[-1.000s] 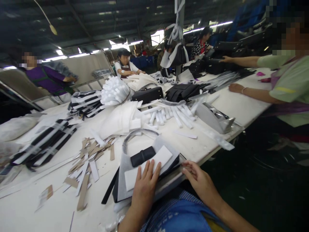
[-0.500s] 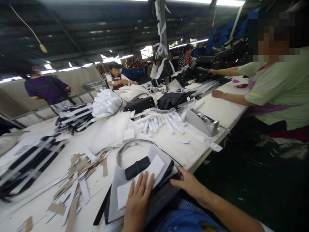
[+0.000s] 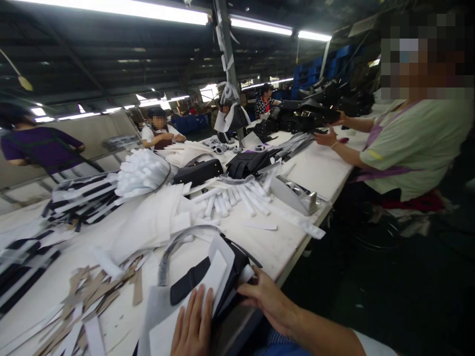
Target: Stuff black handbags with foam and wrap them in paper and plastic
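A black handbag (image 3: 234,264) lies tilted on the table's near edge, its wrapped handle (image 3: 166,247) arching up at the far side. Over its front are a pale grey covering sheet and a white padding strip (image 3: 174,319). My left hand (image 3: 195,316) rests flat on that strip with its fingers extended. At the bag's right side, my right hand (image 3: 269,299) has thumb and fingers closed on the edge, where a rounded white piece (image 3: 246,273) sticks out by the fingertips. What lies under the fingers is partly hidden.
Brown and white strips (image 3: 92,296) lie scattered at the left. Beyond the bag are white sheets (image 3: 148,222), white rolls (image 3: 237,195) and a tape dispenser (image 3: 297,193). A co-worker (image 3: 411,143) sits at the right, handling black pieces. A pole (image 3: 230,59) rises mid-table.
The view has turned right. The bag now tilts more steeply, and a rounded white piece shows beside my right fingers. My left hand stays flat on the white strip. The co-worker's hands have lifted.
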`<state>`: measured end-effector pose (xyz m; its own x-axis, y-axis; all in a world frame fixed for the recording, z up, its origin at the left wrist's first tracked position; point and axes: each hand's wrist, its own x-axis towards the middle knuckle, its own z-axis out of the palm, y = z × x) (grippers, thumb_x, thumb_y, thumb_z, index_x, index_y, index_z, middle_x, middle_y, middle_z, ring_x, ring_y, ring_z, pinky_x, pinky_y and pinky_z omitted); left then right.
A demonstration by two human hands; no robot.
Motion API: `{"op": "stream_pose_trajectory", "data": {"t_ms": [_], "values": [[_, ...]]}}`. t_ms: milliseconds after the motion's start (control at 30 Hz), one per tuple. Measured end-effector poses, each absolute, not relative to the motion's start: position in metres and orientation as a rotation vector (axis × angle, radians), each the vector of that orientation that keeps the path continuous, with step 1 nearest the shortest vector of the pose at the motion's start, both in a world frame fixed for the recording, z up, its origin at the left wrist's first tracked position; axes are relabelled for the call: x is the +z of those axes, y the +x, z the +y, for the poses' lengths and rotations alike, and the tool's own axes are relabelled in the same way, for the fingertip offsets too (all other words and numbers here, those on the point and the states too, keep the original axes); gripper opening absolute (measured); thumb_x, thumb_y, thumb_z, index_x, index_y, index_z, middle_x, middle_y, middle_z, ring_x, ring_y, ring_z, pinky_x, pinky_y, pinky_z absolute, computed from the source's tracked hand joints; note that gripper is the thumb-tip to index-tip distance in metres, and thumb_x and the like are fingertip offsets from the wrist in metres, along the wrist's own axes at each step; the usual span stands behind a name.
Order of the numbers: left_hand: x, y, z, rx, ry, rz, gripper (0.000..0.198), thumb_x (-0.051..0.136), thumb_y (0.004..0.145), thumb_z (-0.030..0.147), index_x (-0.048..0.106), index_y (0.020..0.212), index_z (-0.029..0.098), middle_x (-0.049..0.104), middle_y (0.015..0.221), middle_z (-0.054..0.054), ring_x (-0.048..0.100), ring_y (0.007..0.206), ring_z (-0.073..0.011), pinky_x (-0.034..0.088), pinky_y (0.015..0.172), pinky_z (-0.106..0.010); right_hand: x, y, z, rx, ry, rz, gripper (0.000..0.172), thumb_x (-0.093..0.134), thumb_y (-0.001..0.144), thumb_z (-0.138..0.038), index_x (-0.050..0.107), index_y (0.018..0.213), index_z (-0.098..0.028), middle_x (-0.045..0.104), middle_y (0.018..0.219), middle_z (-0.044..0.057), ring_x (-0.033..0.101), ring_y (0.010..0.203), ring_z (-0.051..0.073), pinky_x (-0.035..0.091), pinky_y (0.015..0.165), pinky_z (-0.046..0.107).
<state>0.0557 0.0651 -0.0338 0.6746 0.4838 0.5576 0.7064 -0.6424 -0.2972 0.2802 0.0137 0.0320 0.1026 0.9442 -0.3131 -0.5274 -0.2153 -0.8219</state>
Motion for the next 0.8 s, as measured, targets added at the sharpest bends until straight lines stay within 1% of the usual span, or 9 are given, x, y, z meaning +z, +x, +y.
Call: {"op": "stream_pose_trajectory", "data": {"t_ms": [67, 133, 200, 233, 333, 400, 467, 667, 800], "values": [[-0.033, 0.054, 0.068, -0.601, -2.424, -0.917, 0.068, 0.049, 0.093, 0.021, 0.023, 0.156, 0.018, 0.055, 0.145, -0.009, 0.045, 0.139, -0.0210, 0.028, 0.121, -0.036, 0.030, 0.296, 0.017, 1.497, -1.102, -0.706, 0.046, 0.078, 0.074, -0.033, 0.062, 0.115, -0.022, 0.072, 0.100, 0.003, 0.070, 0.093, 0.021, 0.060, 0.075, 0.033], [-0.032, 0.051, 0.073, -0.611, -2.455, -0.960, 0.069, 0.048, 0.093, 0.019, 0.019, 0.157, 0.022, 0.054, 0.146, -0.007, 0.048, 0.138, -0.0215, 0.036, 0.117, -0.037, 0.026, 0.327, 0.022, 1.435, -1.207, -1.047, 0.034, 0.070, 0.084, -0.043, 0.065, 0.109, -0.021, 0.073, 0.090, 0.002, 0.072, 0.083, 0.020, 0.061, 0.069, 0.033], [-0.032, 0.047, 0.079, -0.624, -2.483, -0.994, 0.070, 0.046, 0.093, 0.018, 0.017, 0.157, 0.025, 0.053, 0.147, -0.006, 0.048, 0.137, -0.0222, 0.042, 0.113, -0.037, 0.021, 0.371, 0.031, 1.111, -1.421, -1.470, 0.032, 0.052, 0.096, -0.045, 0.070, 0.090, -0.018, 0.074, 0.078, 0.003, 0.073, 0.074, 0.018, 0.061, 0.069, 0.030], [-0.033, 0.045, 0.082, -0.623, -2.492, -0.997, 0.070, 0.046, 0.093, 0.017, 0.017, 0.157, 0.026, 0.052, 0.148, -0.006, 0.049, 0.137, -0.0227, 0.044, 0.111, -0.037, 0.018, 0.397, 0.037, 0.725, -1.573, -1.643, 0.038, 0.045, 0.100, -0.042, 0.071, 0.085, -0.020, 0.074, 0.076, 0.002, 0.073, 0.072, 0.017, 0.061, 0.070, 0.030], [-0.034, 0.040, 0.089, -0.595, -2.506, -0.939, 0.070, 0.044, 0.093, 0.017, 0.017, 0.157, 0.025, 0.052, 0.148, -0.008, 0.050, 0.136, -0.0236, 0.049, 0.105, -0.037, 0.007, 0.472, 0.058, 0.329, -1.724, -1.620, 0.030, 0.046, 0.097, -0.030, 0.073, 0.102, -0.018, 0.073, 0.113, 0.011, 0.068, 0.108, 0.026, 0.053, 0.099, 0.046], [-0.034, 0.040, 0.090, -0.592, -2.511, -0.955, 0.070, 0.044, 0.093, 0.016, 0.016, 0.157, 0.024, 0.053, 0.147, -0.008, 0.049, 0.136, -0.0241, 0.048, 0.105, -0.038, -0.004, 0.512, 0.072, 0.187, -1.787, -1.613, 0.031, 0.048, 0.093, -0.023, 0.072, 0.111, -0.016, 0.066, 0.128, 0.016, 0.061, 0.122, 0.029, 0.047, 0.107, 0.052], [-0.033, 0.043, 0.089, -0.617, -2.509, -0.963, 0.071, 0.045, 0.093, 0.017, 0.016, 0.157, 0.024, 0.054, 0.146, -0.009, 0.050, 0.136, -0.0240, 0.047, 0.107, -0.037, -0.016, 0.538, 0.083, 0.103, -1.832, -1.627, 0.032, 0.051, 0.089, -0.018, 0.072, 0.113, -0.015, 0.065, 0.128, 0.017, 0.060, 0.123, 0.030, 0.047, 0.106, 0.052], [-0.031, 0.056, 0.078, -0.628, -2.480, -1.042, 0.074, 0.045, 0.092, 0.012, 0.014, 0.157, 0.027, 0.054, 0.147, -0.007, 0.048, 0.137, -0.0242, 0.045, 0.110, -0.041, -0.032, 0.560, 0.095, -0.047, -1.883, -1.678, 0.025, 0.053, 0.089, -0.020, 0.077, 0.093, -0.019, 0.075, 0.105, 0.011, 0.070, 0.103, 0.027, 0.056, 0.095, 0.046], [-0.032, 0.052, 0.082, -0.625, -2.486, -1.021, 0.073, 0.044, 0.090, 0.011, 0.018, 0.157, 0.029, 0.054, 0.146, -0.005, 0.050, 0.135, -0.0223, 0.044, 0.112, -0.038, -0.015, 0.549, 0.095, -0.116, -1.898, -1.664, 0.028, 0.050, 0.093, -0.023, 0.078, 0.095, -0.018, 0.075, 0.108, 0.010, 0.070, 0.105, 0.029, 0.055, 0.095, 0.048]]}}
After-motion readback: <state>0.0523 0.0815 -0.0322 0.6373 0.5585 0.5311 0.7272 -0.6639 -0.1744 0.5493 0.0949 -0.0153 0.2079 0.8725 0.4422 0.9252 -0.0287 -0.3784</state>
